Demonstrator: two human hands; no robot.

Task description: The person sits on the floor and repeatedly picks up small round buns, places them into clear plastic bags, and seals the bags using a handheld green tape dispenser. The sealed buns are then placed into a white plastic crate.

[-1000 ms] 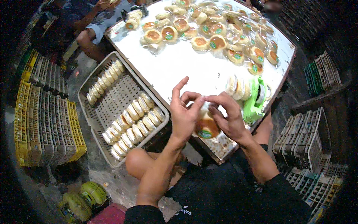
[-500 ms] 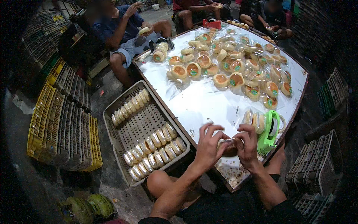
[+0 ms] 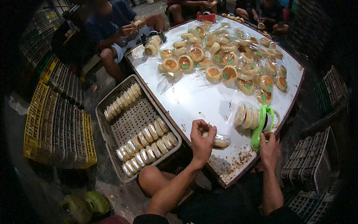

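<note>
In the head view, the left hand (image 3: 202, 141) is curled closed around one end of a wrapped bun (image 3: 222, 142), near the close corner of the white table (image 3: 194, 102). By its right edge, the right hand (image 3: 267, 148) bends its fingers at the near end of a green tape dispenser (image 3: 256, 137); whether they grip anything, I cannot tell.

Deep shadow surrounds a brightly lit white table (image 3: 201, 95).
Stacked yellow and grey crates (image 3: 56, 127) stand left on the grey floor (image 3: 125, 201), paler crates (image 3: 310, 158) right, 2 green canisters (image 3: 97, 201) lower left.
</note>
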